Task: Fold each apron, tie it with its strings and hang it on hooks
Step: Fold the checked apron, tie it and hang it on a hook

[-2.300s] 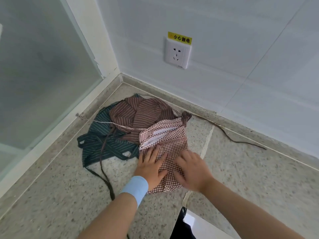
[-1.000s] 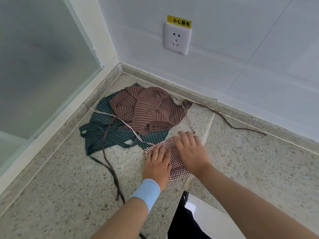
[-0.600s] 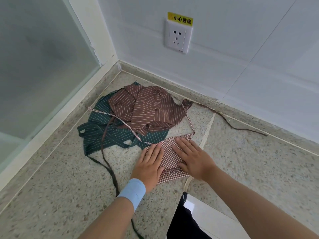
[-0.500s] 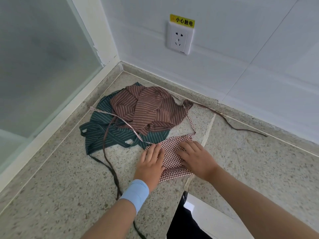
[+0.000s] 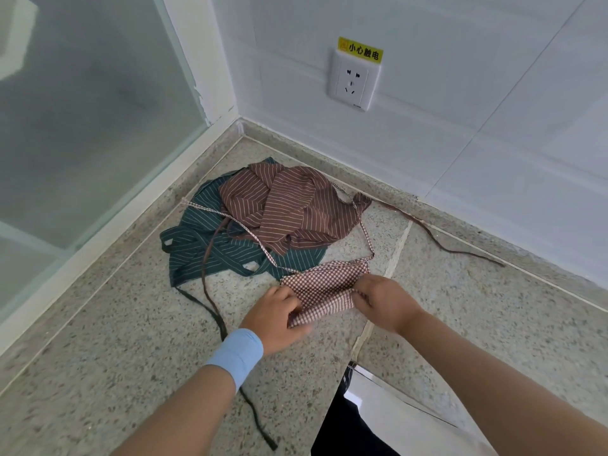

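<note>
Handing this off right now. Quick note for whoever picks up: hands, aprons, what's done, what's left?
Left hand: grips the near left end of the checked apron.
Right hand: pinches its right end.
Checked apron: folded into a small band on the floor. Its strings are loose and untied, and one trails across the other two aprons.
Brown striped apron: crumpled on top of the green striped apron near the corner, both unfolded.
Done: checked apron mostly folded.
Left: tie it with its strings, fold and tie the other two, hang all three. No hooks in view.
</note>
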Tool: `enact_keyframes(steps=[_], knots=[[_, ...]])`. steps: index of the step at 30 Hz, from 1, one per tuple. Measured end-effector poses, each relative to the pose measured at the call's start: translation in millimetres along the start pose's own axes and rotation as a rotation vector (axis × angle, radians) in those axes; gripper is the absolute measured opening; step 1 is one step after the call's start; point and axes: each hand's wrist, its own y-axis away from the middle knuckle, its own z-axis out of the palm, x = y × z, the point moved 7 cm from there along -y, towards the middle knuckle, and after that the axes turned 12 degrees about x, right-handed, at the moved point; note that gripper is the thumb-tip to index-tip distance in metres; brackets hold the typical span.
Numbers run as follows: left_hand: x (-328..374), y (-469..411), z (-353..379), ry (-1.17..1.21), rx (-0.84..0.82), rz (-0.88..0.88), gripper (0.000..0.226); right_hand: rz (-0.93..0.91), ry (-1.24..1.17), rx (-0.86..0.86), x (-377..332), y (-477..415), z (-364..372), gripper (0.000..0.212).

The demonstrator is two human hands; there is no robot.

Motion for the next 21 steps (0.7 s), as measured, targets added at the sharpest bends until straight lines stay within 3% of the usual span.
enact_keyframes(steps=[5,11,14,15,17,19,21], knots=[[-23,-15,-11,0.275,0.107,-0.341,0.047,0.303,-0.101,0.033,23,-24,-2,0.023],[-35,-27,-16,0.201,0.21,-0.555,0.052,0.428,-0.025,-0.024,30,-47,6,0.03],[-33,-29,-34,0.082,0.39,-0.663,0.027,0.436,0.01,-0.051,32,-54,16,0.029],[-22,-33,-44,-0.047,0.491,-0.574,0.031,0.427,0.015,-0.061,32,-55,18,0.029],[15,-42,-48,-0.147,0.607,-0.228,0.039,0.439,-0.006,-0.066,34,-58,20,0.028],[50,-48,-26,-0.15,0.528,0.104,0.037,0.452,-0.025,-0.07,35,-60,22,0.027],[56,-48,6,-0.219,0.422,0.206,0.037,0.422,0.027,-0.074,32,-61,24,0.028]])
